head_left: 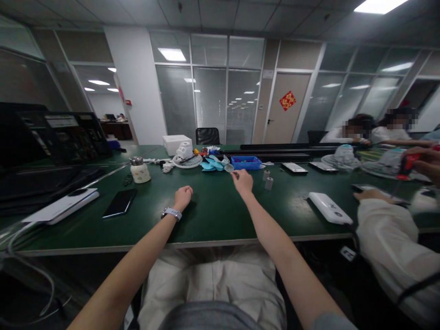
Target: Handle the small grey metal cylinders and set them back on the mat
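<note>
My left hand, with a watch on its wrist, rests on the green table, its fingers curled; whether anything is inside is hidden. Farther forward, my right hand has its fingers pinched by a small translucent round part; what they grip is too small to name. Light-blue fan blades lie just left of that part, and a blue tray of small items stands behind my right hand. Two metal cylinders stand to its right. A white fan base with a round grille sits at the back.
A black phone, a patterned bottle and a white box are on the left. To the right lie a white power bank and flat devices. A person's arm and a hand with a red screwdriver reach in there.
</note>
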A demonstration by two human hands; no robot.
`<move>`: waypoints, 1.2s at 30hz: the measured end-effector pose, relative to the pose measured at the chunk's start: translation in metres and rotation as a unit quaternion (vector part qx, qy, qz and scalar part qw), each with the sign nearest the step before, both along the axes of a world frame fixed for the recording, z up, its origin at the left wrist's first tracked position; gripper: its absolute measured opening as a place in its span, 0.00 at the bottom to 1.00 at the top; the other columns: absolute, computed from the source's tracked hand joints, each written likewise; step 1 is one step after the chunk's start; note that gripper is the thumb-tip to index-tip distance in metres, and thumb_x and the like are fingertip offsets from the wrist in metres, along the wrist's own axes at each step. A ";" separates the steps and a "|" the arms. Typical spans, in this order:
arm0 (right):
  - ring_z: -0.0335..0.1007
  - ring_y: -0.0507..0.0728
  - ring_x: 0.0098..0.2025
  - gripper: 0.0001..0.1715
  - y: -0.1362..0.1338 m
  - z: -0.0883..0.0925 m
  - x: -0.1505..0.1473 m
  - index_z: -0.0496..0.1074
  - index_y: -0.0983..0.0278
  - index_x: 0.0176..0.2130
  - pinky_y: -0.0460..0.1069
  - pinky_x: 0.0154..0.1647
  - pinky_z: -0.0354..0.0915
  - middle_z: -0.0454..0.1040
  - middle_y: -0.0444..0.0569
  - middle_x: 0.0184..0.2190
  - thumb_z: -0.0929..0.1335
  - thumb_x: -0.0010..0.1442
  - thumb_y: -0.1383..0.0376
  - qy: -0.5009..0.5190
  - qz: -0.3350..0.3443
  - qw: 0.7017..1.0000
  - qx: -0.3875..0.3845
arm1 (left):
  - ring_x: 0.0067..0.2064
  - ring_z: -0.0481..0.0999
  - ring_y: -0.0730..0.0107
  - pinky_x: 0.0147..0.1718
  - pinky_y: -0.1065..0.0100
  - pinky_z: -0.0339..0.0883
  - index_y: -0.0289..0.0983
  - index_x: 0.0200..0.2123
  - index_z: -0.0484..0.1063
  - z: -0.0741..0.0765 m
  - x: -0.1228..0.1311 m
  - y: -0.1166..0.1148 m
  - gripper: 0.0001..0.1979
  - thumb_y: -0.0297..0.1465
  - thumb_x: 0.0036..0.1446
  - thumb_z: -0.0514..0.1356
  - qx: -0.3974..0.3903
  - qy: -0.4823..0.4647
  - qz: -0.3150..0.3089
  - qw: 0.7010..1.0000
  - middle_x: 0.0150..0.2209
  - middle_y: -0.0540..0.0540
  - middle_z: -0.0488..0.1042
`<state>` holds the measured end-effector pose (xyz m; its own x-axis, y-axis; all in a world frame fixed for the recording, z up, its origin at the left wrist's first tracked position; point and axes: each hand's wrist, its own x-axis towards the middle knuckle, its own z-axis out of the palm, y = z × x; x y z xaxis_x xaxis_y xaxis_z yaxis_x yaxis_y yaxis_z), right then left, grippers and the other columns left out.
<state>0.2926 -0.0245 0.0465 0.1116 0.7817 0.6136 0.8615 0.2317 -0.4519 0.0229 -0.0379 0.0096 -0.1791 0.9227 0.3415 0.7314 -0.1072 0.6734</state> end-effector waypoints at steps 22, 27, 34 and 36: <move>0.66 0.64 0.45 0.17 -0.001 -0.020 0.123 0.76 0.62 0.44 0.55 0.42 0.58 0.70 0.59 0.41 0.62 0.63 0.61 0.069 -0.290 0.954 -0.022 | 0.28 0.69 0.68 0.27 0.70 0.55 0.38 0.22 0.70 0.001 0.001 -0.001 0.12 0.28 0.47 0.48 -0.007 -0.016 -0.012 1.000 0.22 0.49 0.70; 0.66 0.63 0.44 0.18 0.006 -0.025 0.126 0.76 0.61 0.44 0.54 0.41 0.58 0.70 0.57 0.41 0.61 0.63 0.58 0.080 -0.286 0.955 0.010 | 0.28 0.68 0.69 0.27 0.71 0.55 0.38 0.23 0.71 -0.002 0.000 0.002 0.12 0.28 0.48 0.48 0.000 -0.014 -0.016 1.000 0.22 0.50 0.70; 0.66 0.63 0.44 0.22 0.010 -0.031 0.129 0.76 0.60 0.46 0.53 0.42 0.59 0.69 0.57 0.42 0.60 0.63 0.55 0.131 -0.265 0.955 0.031 | 0.28 0.68 0.69 0.28 0.71 0.55 0.38 0.22 0.70 -0.001 -0.001 0.001 0.12 0.27 0.47 0.48 -0.003 -0.024 -0.020 1.000 0.22 0.50 0.70; 0.66 0.64 0.45 0.23 0.011 -0.031 0.130 0.76 0.60 0.46 0.54 0.43 0.59 0.69 0.57 0.43 0.60 0.62 0.53 0.146 -0.259 0.955 0.022 | 0.28 0.68 0.69 0.28 0.71 0.55 0.38 0.23 0.71 -0.001 -0.001 0.001 0.12 0.27 0.48 0.48 -0.006 -0.024 -0.020 0.999 0.22 0.50 0.70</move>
